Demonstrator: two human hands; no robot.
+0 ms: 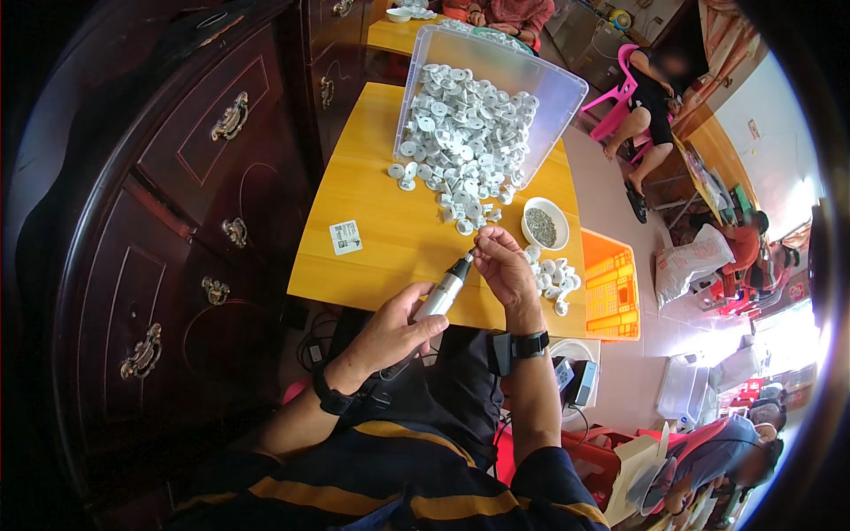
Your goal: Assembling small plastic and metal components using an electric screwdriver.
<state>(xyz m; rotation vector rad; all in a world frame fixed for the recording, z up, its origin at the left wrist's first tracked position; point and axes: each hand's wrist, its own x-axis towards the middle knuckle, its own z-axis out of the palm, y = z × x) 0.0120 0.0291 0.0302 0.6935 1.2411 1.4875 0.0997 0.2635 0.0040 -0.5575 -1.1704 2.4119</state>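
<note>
My left hand (390,334) is wrapped around the silver and black body of an electric screwdriver (440,296), its tip pointing away from me. At that tip, the fingers of my right hand (505,268) are pinched together; whatever small thing they hold is too hidden to make out. Just beyond my right hand stands a white bowl (565,228) with many small metal screws (540,227) in it. Small white round plastic parts (465,133) spill from a tipped clear plastic bin (556,88) onto the yellow table (372,177). Another small group of white parts (556,283) lies beside my right wrist.
A white printed card (345,237) lies on the table's left. Dark wooden drawers (204,150) stand close on the left. An orange plastic crate (611,288) adjoins the table's right edge. Other people sit farther off, one on a pink chair (620,93).
</note>
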